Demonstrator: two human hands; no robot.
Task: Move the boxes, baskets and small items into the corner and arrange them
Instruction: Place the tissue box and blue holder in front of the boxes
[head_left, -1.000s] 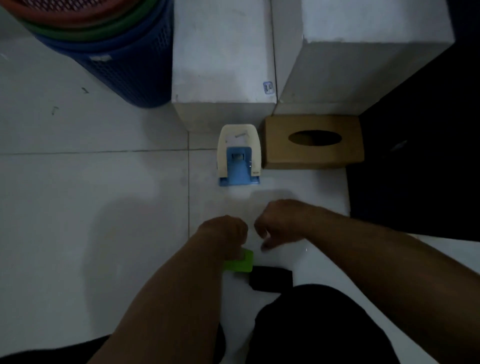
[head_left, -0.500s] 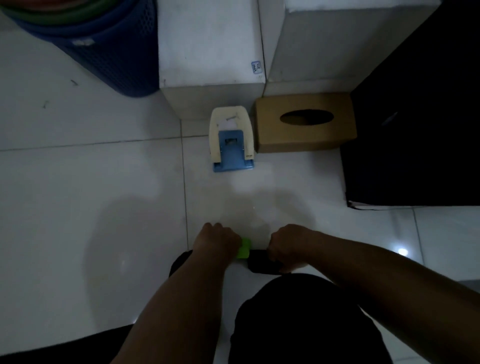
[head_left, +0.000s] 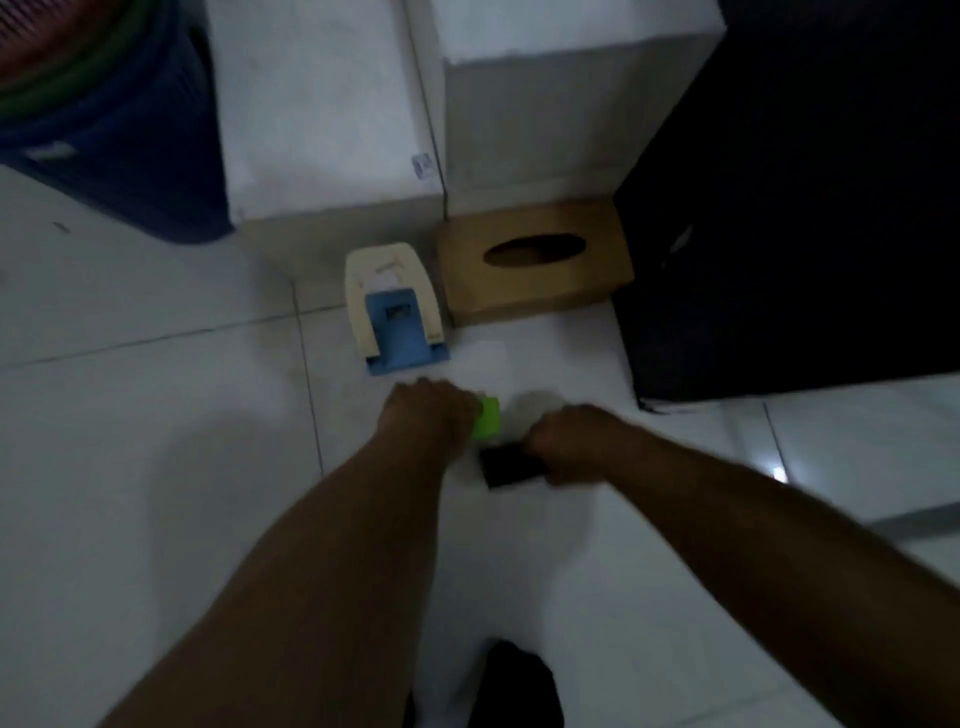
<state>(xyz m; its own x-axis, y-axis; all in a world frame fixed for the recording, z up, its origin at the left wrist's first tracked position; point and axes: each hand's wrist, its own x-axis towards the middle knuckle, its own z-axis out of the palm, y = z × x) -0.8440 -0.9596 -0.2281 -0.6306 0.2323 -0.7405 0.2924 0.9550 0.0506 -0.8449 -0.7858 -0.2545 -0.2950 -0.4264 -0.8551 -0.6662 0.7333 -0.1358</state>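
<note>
Green block (head_left: 488, 426) sticks out of my left hand (head_left: 426, 415), which curls around it low over the floor, just in front of the hole punch (head_left: 395, 312); blur and my knuckles hide most of it. My right hand (head_left: 571, 441) clamps 1 end of a black item (head_left: 511, 467) beside it, too dark to identify. White boxes (head_left: 322, 114), the tissue box (head_left: 535, 265) and cut-off stacked baskets (head_left: 104, 130) sit in the corner.

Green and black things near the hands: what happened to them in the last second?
The right hand, empty a second ago, has taken hold of the black item that lay on the floor. The left hand kept its grip on the green item. Both hands moved forward, toward the hole punch. The hole punch, brown tissue box, white boxes and baskets stayed put.
</note>
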